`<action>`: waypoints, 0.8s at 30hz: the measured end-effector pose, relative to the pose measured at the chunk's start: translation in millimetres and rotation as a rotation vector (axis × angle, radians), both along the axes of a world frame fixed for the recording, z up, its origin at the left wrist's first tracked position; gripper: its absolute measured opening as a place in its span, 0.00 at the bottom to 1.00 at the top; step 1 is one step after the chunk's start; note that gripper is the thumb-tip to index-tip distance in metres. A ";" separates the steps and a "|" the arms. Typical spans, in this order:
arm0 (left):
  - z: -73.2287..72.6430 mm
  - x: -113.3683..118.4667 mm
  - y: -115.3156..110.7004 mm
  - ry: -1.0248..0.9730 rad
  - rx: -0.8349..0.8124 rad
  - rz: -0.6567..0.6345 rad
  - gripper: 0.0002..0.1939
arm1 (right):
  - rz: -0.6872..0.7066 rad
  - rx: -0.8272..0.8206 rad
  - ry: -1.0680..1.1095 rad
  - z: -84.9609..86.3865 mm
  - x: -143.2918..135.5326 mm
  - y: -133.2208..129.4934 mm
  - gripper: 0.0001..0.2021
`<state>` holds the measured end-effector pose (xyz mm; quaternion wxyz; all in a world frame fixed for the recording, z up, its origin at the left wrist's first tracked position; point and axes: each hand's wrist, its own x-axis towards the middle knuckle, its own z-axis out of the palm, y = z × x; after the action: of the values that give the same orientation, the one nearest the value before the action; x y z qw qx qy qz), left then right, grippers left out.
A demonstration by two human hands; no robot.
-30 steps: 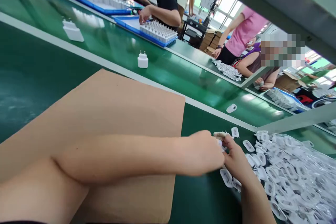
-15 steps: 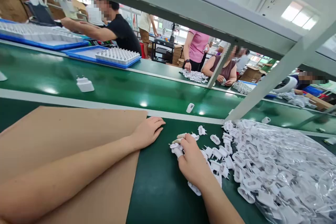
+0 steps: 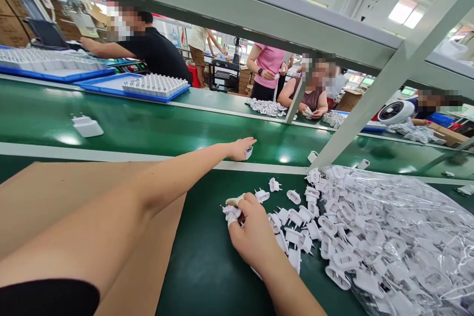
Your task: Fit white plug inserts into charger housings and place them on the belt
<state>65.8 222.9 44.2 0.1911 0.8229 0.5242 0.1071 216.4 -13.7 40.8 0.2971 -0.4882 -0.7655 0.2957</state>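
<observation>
White plastic, a plug part (image 3: 231,211), is pinched in your right hand (image 3: 255,234), just left of the loose plug parts (image 3: 295,217). Your left hand (image 3: 239,148) stretches over the far green belt (image 3: 177,133), fingers extended, with a white housing (image 3: 249,153) against it, though you can't tell whether it is gripped. This looks like the pick-up step, so the next move calls for a sure hold on that housing.

Left arm (image 3: 163,182) outstretched, left grip (image 3: 240,149) far forward, some fingers (image 3: 249,139) extended; right grip (image 3: 252,227) nearer body, curled, pinching.
</observation>
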 end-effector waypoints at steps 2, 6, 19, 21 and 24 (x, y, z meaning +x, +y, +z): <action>-2.7 1.5 7.2 0.012 -0.025 -0.001 0.38 | -0.009 -0.024 0.073 -2.9 0.7 2.8 0.14; -4.3 -12.5 -4.4 0.004 0.003 0.100 0.29 | -0.092 -0.183 0.439 -7.1 2.2 15.3 0.08; -28.7 -53.7 -204.5 -0.103 0.270 -0.016 0.28 | -0.301 -0.517 0.860 15.6 5.1 19.2 0.22; -34.4 -53.9 -214.8 -0.180 0.203 0.026 0.28 | -0.274 -0.479 0.801 9.6 0.7 18.5 0.22; -39.6 -58.7 -219.2 -0.409 0.033 0.030 0.36 | -0.237 -0.350 0.646 -0.7 -2.8 18.6 0.20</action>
<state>7.1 3.7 4.5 0.2785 0.7791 0.4849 0.2832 213.7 4.9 40.2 0.4674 -0.4980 -0.5088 0.5240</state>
